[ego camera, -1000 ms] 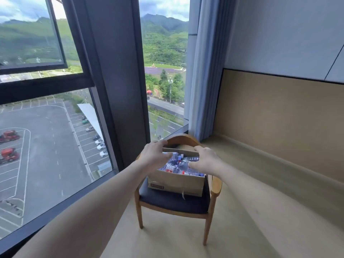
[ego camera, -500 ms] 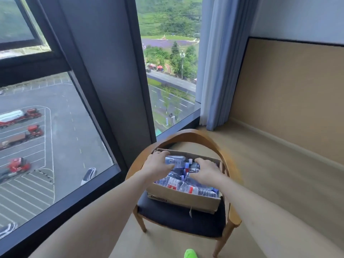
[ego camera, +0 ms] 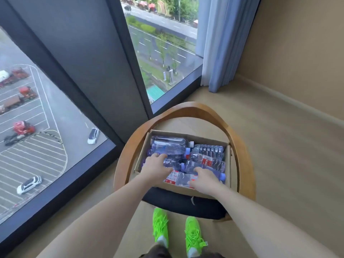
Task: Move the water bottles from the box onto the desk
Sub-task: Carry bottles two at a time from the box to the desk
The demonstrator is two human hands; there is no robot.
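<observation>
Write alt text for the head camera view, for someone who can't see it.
Both hands, left hand and right hand, reach into a cardboard box of water bottles on a wooden chair beside a tall window.

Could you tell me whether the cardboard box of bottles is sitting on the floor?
No, the cardboard box rests on the dark seat cushion of the wooden chair.
</observation>
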